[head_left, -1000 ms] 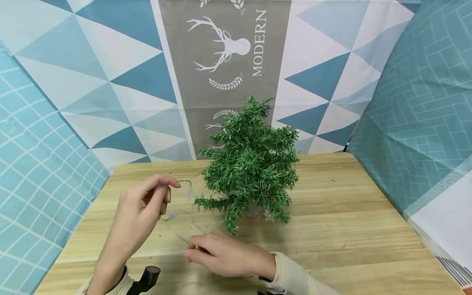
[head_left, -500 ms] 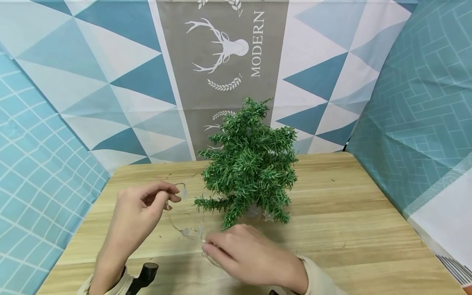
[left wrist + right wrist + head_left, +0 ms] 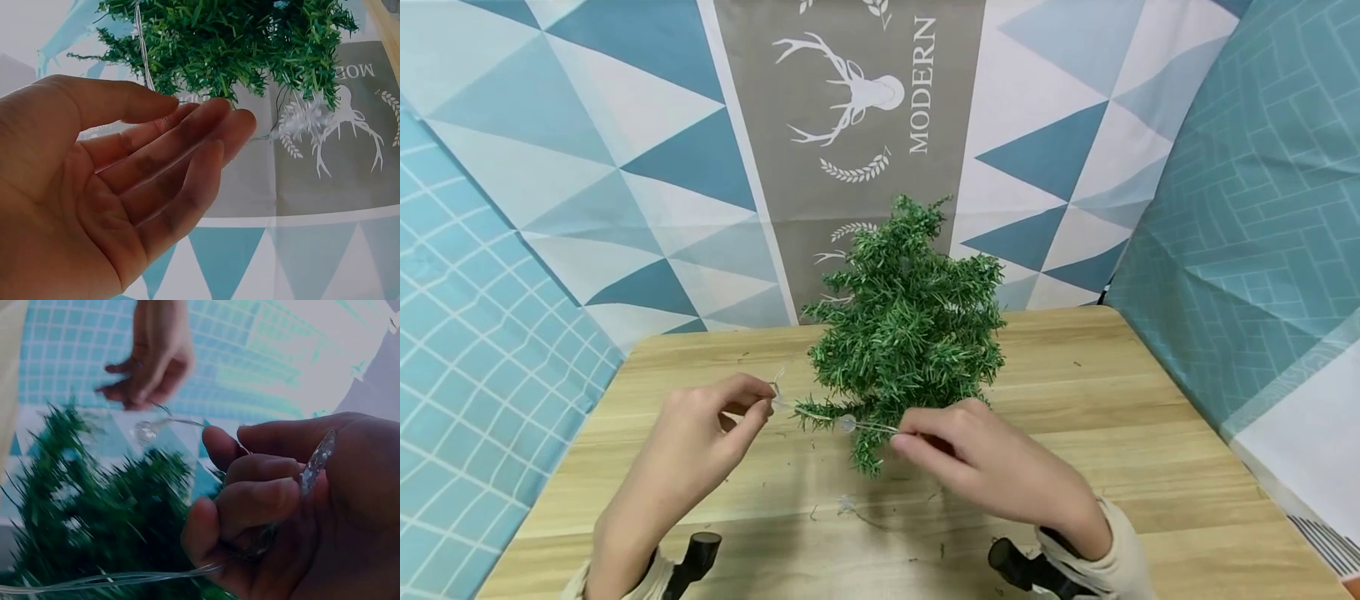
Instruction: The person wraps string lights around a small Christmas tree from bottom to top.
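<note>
Item: one thin wire string (image 3: 876,427) with clear ornaments, drawn nearly straight between two hands, in front of the lower left branches of the tree.
Item: left hand (image 3: 696,429). I see its thumb and forefinger brought together on the string's left end, the other fingers loosely bent.
Item: right hand (image 3: 977,454). My right-wrist view shows the fingers curled around the string, one clear flat ornament (image 3: 317,464) lodged against the palm; several strands (image 3: 125,579) run out below the fingers across the tree.
Item: one clear rounded ornament (image 3: 847,423), on the string between the hands, nearer the right.
Item: one clear spiky ornament (image 3: 306,122), beyond the left fingertips in my left-wrist view; I cannot tell which one it is from the head camera.
Item: one small green artificial tree (image 3: 898,342), upright on the wooden surface (image 3: 1112,417), its base hidden.
Item: one pale translucent ornament with a trailing wire (image 3: 847,503), between me and the tree, below the string.
Item: patterned cloth (image 3: 850,192) behind the surface, with a sideways deer head and "MODERN".
</note>
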Tool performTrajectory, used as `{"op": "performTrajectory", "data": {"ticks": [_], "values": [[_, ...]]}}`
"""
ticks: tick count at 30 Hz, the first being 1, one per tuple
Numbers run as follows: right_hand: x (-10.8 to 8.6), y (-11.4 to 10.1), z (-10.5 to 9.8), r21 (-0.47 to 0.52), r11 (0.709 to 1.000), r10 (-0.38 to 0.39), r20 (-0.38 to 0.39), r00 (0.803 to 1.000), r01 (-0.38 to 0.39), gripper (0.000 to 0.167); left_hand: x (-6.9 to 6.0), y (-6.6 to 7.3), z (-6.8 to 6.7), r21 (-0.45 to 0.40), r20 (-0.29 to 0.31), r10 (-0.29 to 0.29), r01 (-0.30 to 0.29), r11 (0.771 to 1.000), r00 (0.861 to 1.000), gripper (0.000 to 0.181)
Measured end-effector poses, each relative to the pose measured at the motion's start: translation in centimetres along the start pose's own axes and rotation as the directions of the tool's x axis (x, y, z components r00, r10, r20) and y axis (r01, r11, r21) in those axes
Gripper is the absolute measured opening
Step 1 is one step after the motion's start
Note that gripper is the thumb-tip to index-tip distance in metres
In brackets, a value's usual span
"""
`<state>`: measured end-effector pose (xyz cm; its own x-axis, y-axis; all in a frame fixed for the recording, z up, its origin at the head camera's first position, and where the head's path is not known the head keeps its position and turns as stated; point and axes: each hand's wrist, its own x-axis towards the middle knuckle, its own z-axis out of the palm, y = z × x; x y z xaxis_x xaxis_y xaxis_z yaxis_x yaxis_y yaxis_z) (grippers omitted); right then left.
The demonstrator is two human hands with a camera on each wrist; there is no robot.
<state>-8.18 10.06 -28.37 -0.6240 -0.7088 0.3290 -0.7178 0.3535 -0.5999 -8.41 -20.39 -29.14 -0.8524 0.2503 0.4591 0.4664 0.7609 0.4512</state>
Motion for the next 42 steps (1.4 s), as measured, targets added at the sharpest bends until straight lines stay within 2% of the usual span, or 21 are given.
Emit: {"op": "performTrajectory", "data": {"ticks": [4,10,15,20,26,29,33,36,39,42], "values": [[-0.8,0.2,-1.5,0.013,1.0,0.008,-0.033,0.999,-0.008,0.022,0.0,0.1,0.5,0.006,0.032,0.028,-0.028,1.0,0.999,0.01],[-1.9,0.6,-3.4,0.012,0.999,0.039,-0.143,0.989,-0.037,0.018,0.2,0.3,1.5,-0.01,0.083,0.087,-0.086,0.996,0.993,0.009],[-2.9,1.0,-4.5,-0.023,0.998,0.058,-0.216,0.975,-0.065,0.02,0.4,0.2,2.5,-0.001,0.06,0.158,-0.158,0.987,0.986,0.008],[-3.9,1.5,-5.7,-0.065,0.995,0.047,-0.294,0.955,-0.069,0.024,0.8,0.3,3.5,0.015,0.025,0.252,-0.252,0.968,0.967,0.009],[-4.9,1.8,-6.6,-0.091,0.992,0.046,-0.355,0.934,-0.084,0.027,1.3,0.6,5.1,-0.005,0.064,0.317,-0.318,0.948,0.946,0.01],[-5.3,2.0,-6.8,-0.081,0.991,0.063,-0.397,0.916,-0.103,0.026,1.5,0.8,5.9,-0.014,0.072,0.337,-0.337,0.941,0.939,0.011],[-5.7,2.1,-7.1,-0.049,0.984,0.13,-0.464,0.876,-0.171,0.022,1.6,1.1,6.8,-0.026,0.063,0.349,-0.348,0.937,0.935,0.014],[-6.0,2.2,-7.5,-0.021,0.975,0.181,-0.5,0.847,-0.221,0.019,1.5,1.2,7.2,-0.031,0.049,0.349,-0.348,0.937,0.936,0.017],[-6.3,2.5,-7.9,-0.005,0.973,0.194,-0.534,0.823,-0.233,0.016,1.3,1.4,7.5,-0.037,0.037,0.34,-0.339,0.94,0.94,0.023],[-6.5,2.7,-8.2,-0.02,0.971,0.188,-0.541,0.82,-0.236,0.016,1.1,1.5,7.8,-0.037,0.044,0.318,-0.316,0.948,0.947,0.028]]}}
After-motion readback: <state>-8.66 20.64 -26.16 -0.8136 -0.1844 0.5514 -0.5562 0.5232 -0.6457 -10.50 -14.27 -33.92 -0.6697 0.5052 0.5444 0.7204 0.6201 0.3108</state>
